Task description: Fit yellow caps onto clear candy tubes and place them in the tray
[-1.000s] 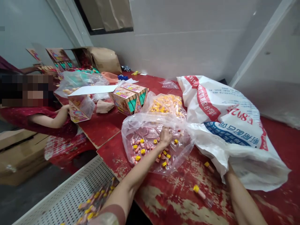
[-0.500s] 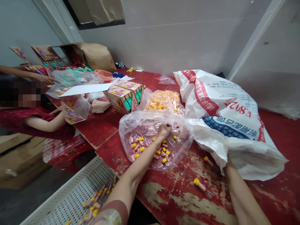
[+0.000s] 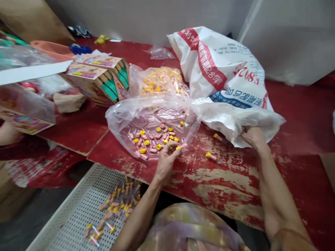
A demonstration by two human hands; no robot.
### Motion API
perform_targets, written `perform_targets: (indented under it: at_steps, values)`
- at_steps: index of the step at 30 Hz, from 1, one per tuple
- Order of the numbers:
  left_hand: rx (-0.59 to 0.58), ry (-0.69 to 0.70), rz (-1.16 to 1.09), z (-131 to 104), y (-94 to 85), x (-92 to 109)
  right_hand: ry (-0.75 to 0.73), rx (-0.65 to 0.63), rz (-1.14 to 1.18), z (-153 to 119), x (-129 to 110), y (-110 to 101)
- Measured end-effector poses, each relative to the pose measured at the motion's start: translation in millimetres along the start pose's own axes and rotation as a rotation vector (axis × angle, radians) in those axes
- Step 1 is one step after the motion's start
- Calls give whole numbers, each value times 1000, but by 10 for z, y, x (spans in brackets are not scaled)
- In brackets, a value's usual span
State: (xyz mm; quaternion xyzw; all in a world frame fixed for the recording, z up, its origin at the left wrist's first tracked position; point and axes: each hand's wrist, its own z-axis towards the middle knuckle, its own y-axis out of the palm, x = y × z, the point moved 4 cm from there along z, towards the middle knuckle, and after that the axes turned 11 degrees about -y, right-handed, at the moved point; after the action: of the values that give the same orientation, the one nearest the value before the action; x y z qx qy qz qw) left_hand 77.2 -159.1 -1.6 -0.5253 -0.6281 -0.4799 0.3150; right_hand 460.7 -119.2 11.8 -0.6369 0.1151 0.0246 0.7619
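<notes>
My left hand [image 3: 167,159] pinches a small yellow-capped pink tube [image 3: 182,147] at the front edge of a clear plastic bag [image 3: 119,116] lying open on the red table. Several more pink pieces and yellow caps [image 3: 158,129] are spread inside that bag. To the right, my right hand [image 3: 253,136] is at the mouth of a large white woven sack [image 3: 235,66]; its fingertips are hidden by the sack's edge, so its grip is unclear. Two yellow-capped tubes [image 3: 211,156] rest on the table between my hands.
A second clear bag of yellow-capped pieces [image 3: 162,80] lies behind. Printed display boxes [image 3: 96,75] stand at left, near another person's hand [image 3: 9,132]. Below the table's front edge, a white perforated crate [image 3: 86,195] holds several tubes in clear wrap.
The view has shifted downward and right. My left hand has come back from inside the clear bag to its front edge with a tube in it. My right hand has drawn partly out of the sack.
</notes>
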Motion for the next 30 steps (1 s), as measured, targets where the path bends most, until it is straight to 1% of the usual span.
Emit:
perform_targets:
  at_steps: [2,3,4,5,7,10,12,13,15,18,20,21,23,25,26,28,30]
  values:
    - [-44,-52,-79,-78,119,-172,101,66,49,-300,4,-161]
    - [-67,-77,-101,-102,194,-244,170,138,162,-493,-32,-214]
    - [-94,-105,-110,-120,277,-302,185,177,370,-684,-113,-218]
    - [-122,-131,-108,-134,364,-345,168,206,585,-863,-226,-197]
    - [-174,-164,-82,-164,534,-383,112,176,895,-1148,-493,-98]
    - [-226,-194,-53,-231,734,-376,96,154,1211,-1385,-806,57]
    - [-258,-237,-76,-288,819,-382,125,175,1346,-1455,-922,119]
    - [-266,-260,-95,-316,845,-394,137,174,1376,-1475,-966,136]
    - [-248,-284,-128,-360,861,-427,138,136,1368,-1499,-1057,145]
    - [-177,-275,-151,-407,840,-488,62,2,1312,-1508,-1236,140]
    - [-155,-258,-133,-441,829,-524,20,-58,1327,-1509,-1351,152]
    - [-150,-243,-106,-460,823,-536,-2,-63,1315,-1507,-1394,158]
    - [-143,-201,-25,-494,803,-545,-77,-28,1212,-1497,-1448,159]
    - [-134,-170,94,-512,769,-543,-192,3,1059,-1487,-1473,144]
    - [-142,-153,186,-511,753,-537,-253,-7,985,-1485,-1478,138]
    - [-199,-79,442,-498,735,-508,-358,-97,850,-1490,-1482,150]
    - [-253,38,701,-476,719,-461,-440,-191,690,-1509,-1479,184]
